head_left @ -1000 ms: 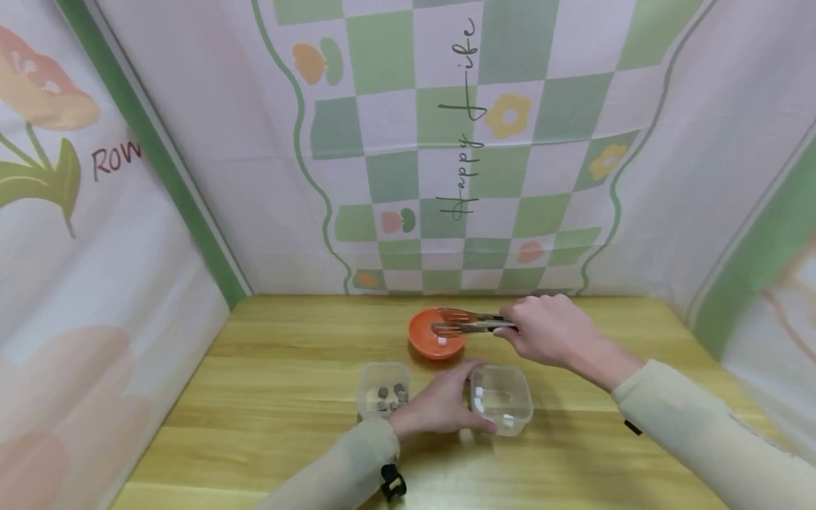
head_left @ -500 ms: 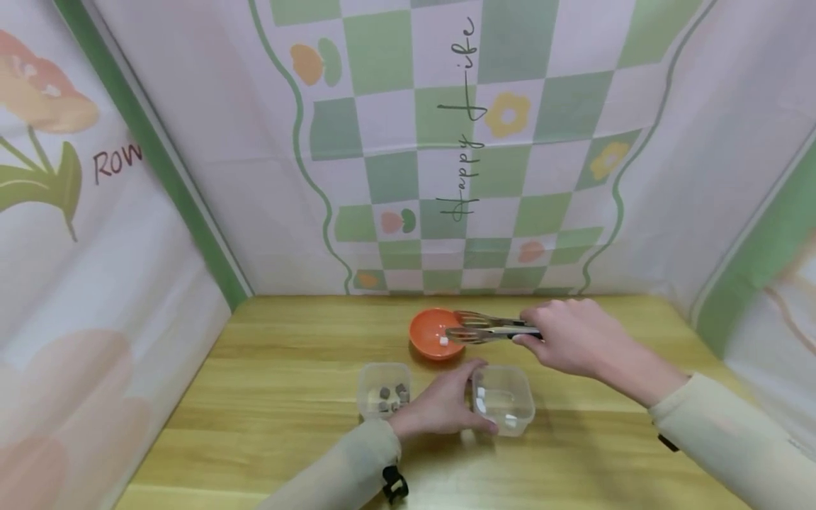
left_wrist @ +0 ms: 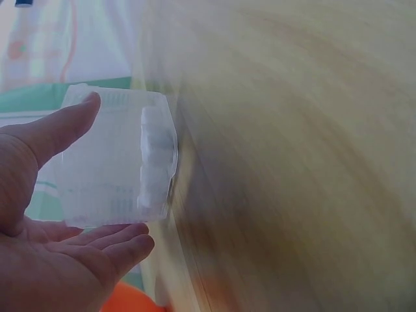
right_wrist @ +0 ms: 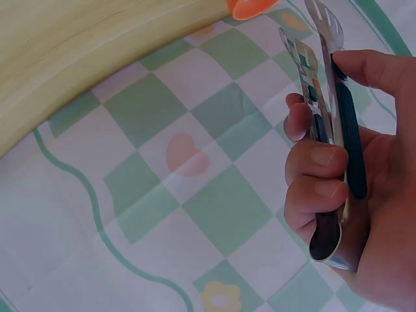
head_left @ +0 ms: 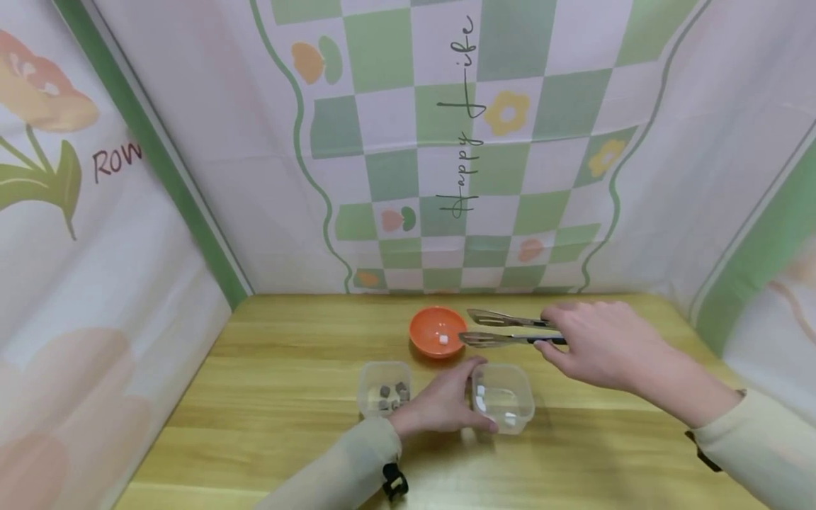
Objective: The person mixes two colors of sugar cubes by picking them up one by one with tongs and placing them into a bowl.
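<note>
My right hand (head_left: 605,343) grips metal tongs (head_left: 503,340) with black handles, their tips spread apart with nothing between them, just right of a small orange bowl (head_left: 421,343). One small white cube (head_left: 443,340) lies in the bowl. My left hand (head_left: 446,405) holds a clear plastic container (head_left: 524,389), thumb on its near side and fingers on its far side. Several white cubes (head_left: 510,418) sit in that container. Seen from the left wrist, the white cubes (left_wrist: 156,153) rest along its bottom.
Left of my left hand stands a second clear container (head_left: 366,388) with several dark brown cubes (head_left: 385,391), partly covered by the hand. All stand on a wooden table (head_left: 287,368). A patterned cloth wall (head_left: 382,163) rises behind the table's back edge.
My right hand has drawn the tongs rightward, out from over the orange bowl, and their tips have spread wider. The left hand stays at the container.
</note>
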Available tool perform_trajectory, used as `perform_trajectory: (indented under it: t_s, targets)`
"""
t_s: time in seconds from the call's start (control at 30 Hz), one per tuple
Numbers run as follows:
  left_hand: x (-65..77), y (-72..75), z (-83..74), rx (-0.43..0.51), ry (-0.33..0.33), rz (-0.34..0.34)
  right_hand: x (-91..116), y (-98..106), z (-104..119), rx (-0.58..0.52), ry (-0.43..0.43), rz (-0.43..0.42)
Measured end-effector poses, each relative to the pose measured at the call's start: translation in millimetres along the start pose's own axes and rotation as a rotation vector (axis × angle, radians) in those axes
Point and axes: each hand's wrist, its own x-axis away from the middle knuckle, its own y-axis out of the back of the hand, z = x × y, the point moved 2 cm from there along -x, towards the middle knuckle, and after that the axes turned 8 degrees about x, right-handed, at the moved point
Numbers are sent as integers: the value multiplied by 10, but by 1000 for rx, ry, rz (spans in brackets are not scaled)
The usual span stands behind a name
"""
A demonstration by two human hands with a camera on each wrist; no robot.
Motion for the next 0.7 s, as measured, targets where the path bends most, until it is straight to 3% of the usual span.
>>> perform_trajectory:
  t_s: [0.4,0.7]
  targets:
    - [-15,-18,-21,-7,7,-16,202,159,-111,56,50,-122]
    - [-17,-32,-21,-7,17,-13,328,197,-179,33,61,-62]
